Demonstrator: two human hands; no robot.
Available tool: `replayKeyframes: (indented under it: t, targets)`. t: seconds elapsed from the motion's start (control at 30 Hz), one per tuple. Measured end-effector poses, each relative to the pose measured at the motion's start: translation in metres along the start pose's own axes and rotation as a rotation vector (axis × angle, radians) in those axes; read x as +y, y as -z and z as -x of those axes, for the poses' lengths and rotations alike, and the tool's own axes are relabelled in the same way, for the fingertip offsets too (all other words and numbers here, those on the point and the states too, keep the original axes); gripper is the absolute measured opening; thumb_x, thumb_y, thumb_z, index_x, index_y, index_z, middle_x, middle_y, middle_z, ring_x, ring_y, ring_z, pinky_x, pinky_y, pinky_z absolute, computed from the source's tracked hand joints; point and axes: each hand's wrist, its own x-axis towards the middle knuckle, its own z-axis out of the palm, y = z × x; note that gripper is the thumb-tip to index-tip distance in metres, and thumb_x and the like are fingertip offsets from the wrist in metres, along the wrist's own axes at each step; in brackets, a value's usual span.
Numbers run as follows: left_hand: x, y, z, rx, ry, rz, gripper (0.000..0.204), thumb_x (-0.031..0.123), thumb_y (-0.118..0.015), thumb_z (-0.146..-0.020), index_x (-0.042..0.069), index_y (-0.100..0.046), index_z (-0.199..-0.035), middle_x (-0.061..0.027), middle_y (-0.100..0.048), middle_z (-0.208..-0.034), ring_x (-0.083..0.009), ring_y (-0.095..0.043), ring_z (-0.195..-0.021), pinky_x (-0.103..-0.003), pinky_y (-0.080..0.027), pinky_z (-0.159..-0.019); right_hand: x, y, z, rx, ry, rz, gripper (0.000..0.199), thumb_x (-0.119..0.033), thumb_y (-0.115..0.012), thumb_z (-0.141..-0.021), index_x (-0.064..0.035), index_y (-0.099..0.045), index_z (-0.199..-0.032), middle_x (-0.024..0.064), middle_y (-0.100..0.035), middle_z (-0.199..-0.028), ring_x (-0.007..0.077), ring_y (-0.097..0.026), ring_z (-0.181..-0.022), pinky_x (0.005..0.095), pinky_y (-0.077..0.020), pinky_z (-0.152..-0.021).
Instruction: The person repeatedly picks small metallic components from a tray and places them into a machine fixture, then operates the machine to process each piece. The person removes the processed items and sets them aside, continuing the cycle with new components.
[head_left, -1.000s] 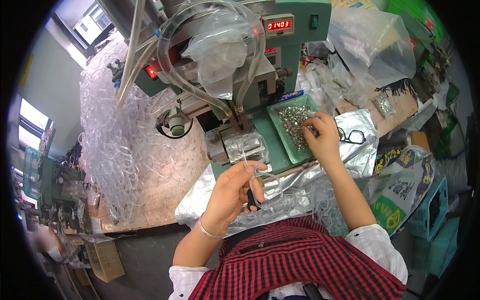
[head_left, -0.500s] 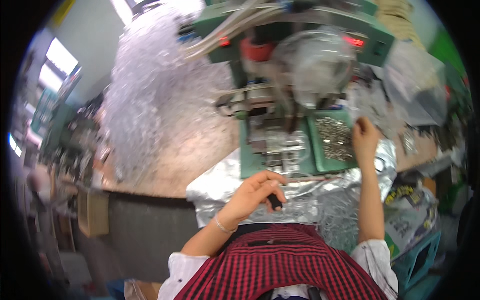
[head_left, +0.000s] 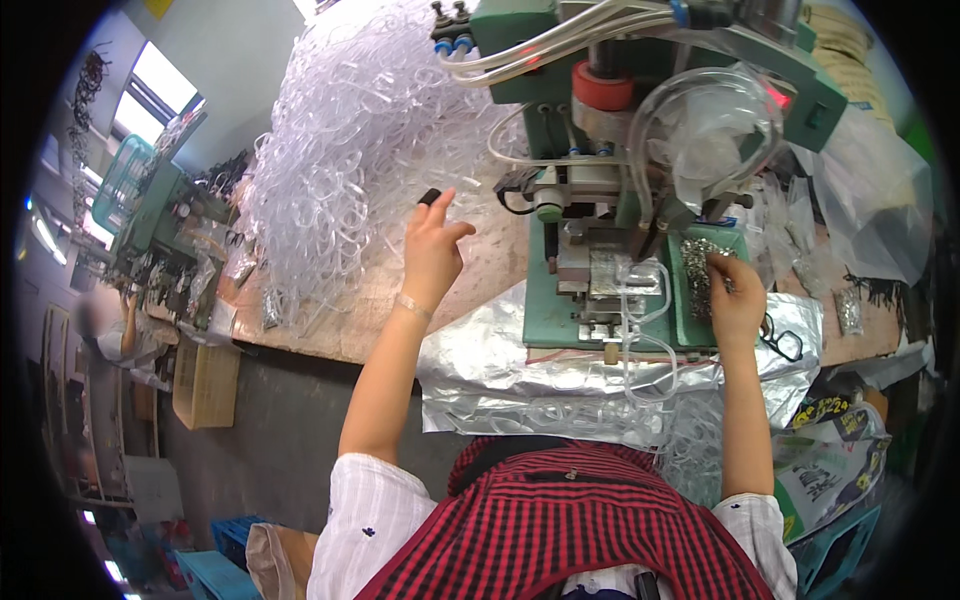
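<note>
My left hand (head_left: 432,255) reaches forward over the table with its fingers apart and nothing in them. One fingertip wears a black cover (head_left: 429,196). Just beyond it rises a big heap of clear plastic straps (head_left: 330,150). My right hand (head_left: 738,305) is at a green tray (head_left: 697,335), thumb and fingers drawn together among small shiny metal parts (head_left: 698,265); whatever is between the fingertips is hidden. Left of the tray stands a green press machine (head_left: 540,320) with a metal fixture (head_left: 612,272). A clear strap (head_left: 672,372) loops at the fixture and hangs over the front.
Silver foil sheeting (head_left: 470,350) covers the table edge. Black-rimmed glasses (head_left: 783,338) lie right of the tray, near a small bag of parts (head_left: 848,310). More clear straps (head_left: 690,440) gather below the edge. A yellow crate (head_left: 205,385) stands on the floor; another person (head_left: 125,335) is far left.
My left hand has gone from in front of the machine forward and left to the strap heap. My right hand has shifted from the tray's right edge in over the metal parts. The view has turned.
</note>
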Motion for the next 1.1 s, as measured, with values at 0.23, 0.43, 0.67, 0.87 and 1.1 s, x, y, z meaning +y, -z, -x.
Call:
replayKeyframes:
  t: [0.23, 0.43, 0.67, 0.87, 1.1]
  targets:
    - [-0.001, -0.050, 0.021, 0.204, 0.119, 0.171, 0.006, 0.010, -0.069, -0.086, 0.006, -0.072, -0.089, -0.0165, -0.065, -0.129, -0.0348, -0.061, -0.101, -0.041, -0.049, -0.091, 0.014, 0.041, 0.037, 0.061, -0.212, -0.053, 0.012, 0.001, -0.071, -0.080, -0.0013, -0.073, -0.092, 0.0097, -0.071, -0.089, 0.0224, -0.067, -0.082, 0.0321, -0.0517, -0.078]
    - [-0.069, -0.024, 0.079, -0.012, 0.623, -0.207, 0.021, 0.021, -0.056, -0.098, 0.002, -0.062, -0.090, -0.0221, -0.065, -0.084, -0.0454, -0.061, -0.077, -0.051, -0.049, -0.069, -0.074, 0.047, -0.005, -0.233, -0.202, -0.442, 0.012, -0.002, -0.071, -0.082, 0.0014, -0.074, -0.093, 0.0083, -0.073, -0.092, 0.0161, -0.068, -0.088, 0.0277, -0.0512, -0.081]
    - [-0.007, -0.024, 0.046, 0.068, 0.791, 0.523, 0.023, 0.017, -0.049, -0.104, 0.003, -0.061, -0.092, -0.0092, -0.063, -0.083, -0.0264, -0.062, -0.073, -0.037, -0.049, -0.062, -0.103, -0.005, -0.015, -0.177, -0.306, -0.744, 0.041, -0.006, -0.075, -0.079, -0.0006, -0.063, -0.118, 0.0032, -0.069, -0.088, 0.0102, -0.063, -0.086, 0.0254, -0.0488, -0.081]
    - [0.134, 0.106, -0.034, 0.396, 0.293, 1.470, 0.010, 0.000, -0.053, -0.100, 0.004, -0.056, -0.110, -0.0084, -0.061, -0.101, -0.0151, -0.060, -0.092, -0.028, -0.052, -0.073, -0.116, -0.013, -0.018, -0.241, -0.384, -1.057, 0.050, -0.005, -0.076, -0.081, 0.0008, -0.057, -0.127, 0.0011, -0.069, -0.085, 0.0078, -0.062, -0.086, 0.0238, -0.0475, -0.084]
    - [0.143, 0.099, -0.076, 0.457, 0.168, 1.322, 0.010, -0.001, -0.058, -0.098, 0.000, -0.052, -0.106, -0.0155, -0.061, -0.110, -0.0179, -0.062, -0.099, -0.033, -0.058, -0.085, -0.125, -0.022, -0.012, -0.176, -0.552, -1.240, 0.049, 0.011, -0.069, -0.084, 0.0046, -0.052, -0.130, 0.0075, -0.073, -0.098, 0.0135, -0.068, -0.093, 0.0253, -0.0512, -0.089]
